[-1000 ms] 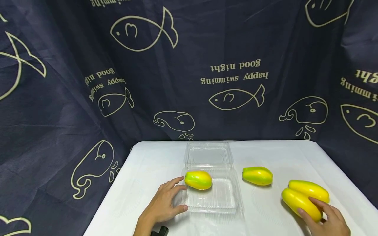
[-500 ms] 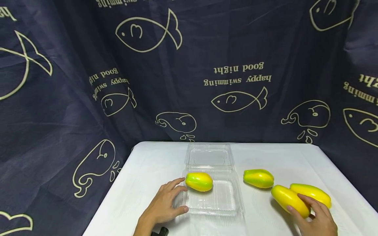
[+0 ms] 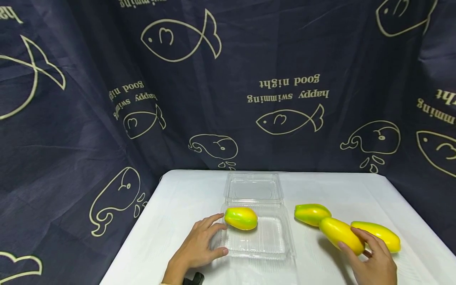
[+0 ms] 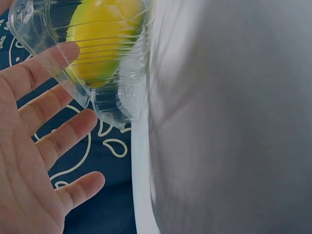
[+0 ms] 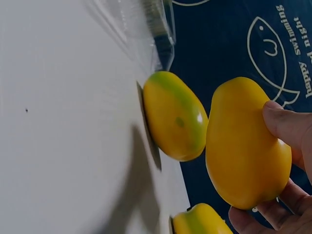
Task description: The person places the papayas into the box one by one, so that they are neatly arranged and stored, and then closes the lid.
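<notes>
My right hand (image 3: 375, 257) grips a yellow papaya (image 3: 340, 234) between thumb and fingers. That papaya is off the table; its shadow falls apart from it in the right wrist view. A clear plastic clamshell box (image 3: 272, 235) lies open at the middle, and a yellow-green papaya (image 3: 242, 219) sits in the left of its base. At the box's left side is my left hand (image 3: 199, 245), fingers spread. In the left wrist view its fingertips (image 4: 87, 118) are at the clear wall; whether all touch it, I cannot tell.
Right of the box, a greener papaya (image 3: 311, 214) lies on the white table (image 3: 185, 194). Another yellow papaya (image 3: 381, 236) lies farther right, behind the right hand. The box's lid (image 3: 253, 188) lies folded back. A dark fish-print curtain (image 3: 221, 79) surrounds the table.
My right hand has lifted the yellow papaya and carried it leftward, away from the papaya beside it. The left hand keeps its place by the box. The head view has shifted slightly.
</notes>
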### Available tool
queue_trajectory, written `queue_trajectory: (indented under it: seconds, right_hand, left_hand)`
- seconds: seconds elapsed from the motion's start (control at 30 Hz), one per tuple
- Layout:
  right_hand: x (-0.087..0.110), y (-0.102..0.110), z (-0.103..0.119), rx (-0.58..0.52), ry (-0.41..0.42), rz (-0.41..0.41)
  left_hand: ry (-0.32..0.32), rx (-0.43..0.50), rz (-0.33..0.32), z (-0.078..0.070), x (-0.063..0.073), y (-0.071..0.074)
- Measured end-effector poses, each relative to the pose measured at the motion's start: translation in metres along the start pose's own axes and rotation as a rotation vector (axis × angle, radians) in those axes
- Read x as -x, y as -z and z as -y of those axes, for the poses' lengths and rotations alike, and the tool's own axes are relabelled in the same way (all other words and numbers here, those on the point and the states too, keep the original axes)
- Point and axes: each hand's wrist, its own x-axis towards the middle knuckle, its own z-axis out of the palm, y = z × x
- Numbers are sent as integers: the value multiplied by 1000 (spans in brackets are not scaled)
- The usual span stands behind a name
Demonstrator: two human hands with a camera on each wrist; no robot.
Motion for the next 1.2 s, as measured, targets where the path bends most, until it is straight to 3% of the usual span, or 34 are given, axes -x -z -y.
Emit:
queue_trajectory:
  seconds: [0.23, 0.6, 0.87, 1.2]
  right_hand:
    - [5, -5, 8, -92, 66, -30]
    - [8, -15, 34, -115, 211, 33]
    - [10, -25, 51, -153, 247, 73]
    - [19, -46, 65, -214, 414, 148]
  left_hand:
    - [7, 4, 5, -1, 0, 0]
    - [36, 23, 27, -3, 0, 1]
    - [17, 16, 17, -2, 0, 1]
    - [18, 14, 21, -2, 0, 1]
